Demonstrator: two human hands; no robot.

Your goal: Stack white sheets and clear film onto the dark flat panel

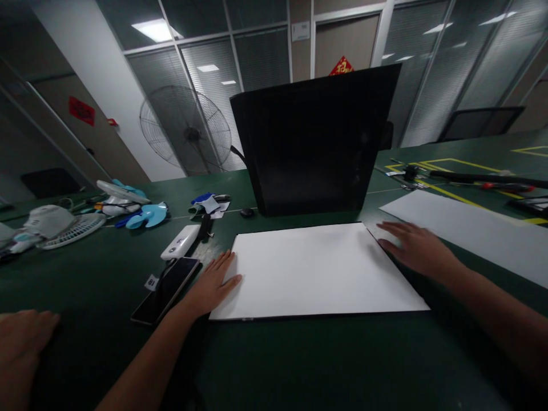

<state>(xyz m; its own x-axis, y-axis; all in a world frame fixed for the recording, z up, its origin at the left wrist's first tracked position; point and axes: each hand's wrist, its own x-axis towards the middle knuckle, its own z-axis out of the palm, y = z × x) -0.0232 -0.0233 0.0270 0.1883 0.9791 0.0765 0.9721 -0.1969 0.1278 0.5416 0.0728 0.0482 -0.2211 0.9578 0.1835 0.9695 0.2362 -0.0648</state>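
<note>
A white rectangular board or sheet [299, 274] with thin dark edges lies flat on the green table [317, 365] in front of me. At its left edge rests my left hand [216, 282], fingers stretched out and thumb over the white surface. My right hand [411, 245] is held by the right edge with its fingers spread, a little blurred; whether it touches the board I cannot tell. Neither hand grips anything. Just left of my left hand lies a dark smartphone [166, 290], and beyond it a white power bank [182, 242].
Behind the board stands a large black panel [314, 142]. Another person's hand [28, 337] rests at the lower left. Small fans [148, 216] and other items crowd the far left. A second white sheet [462, 231] lies on the right, with dark tools [479, 178] behind it.
</note>
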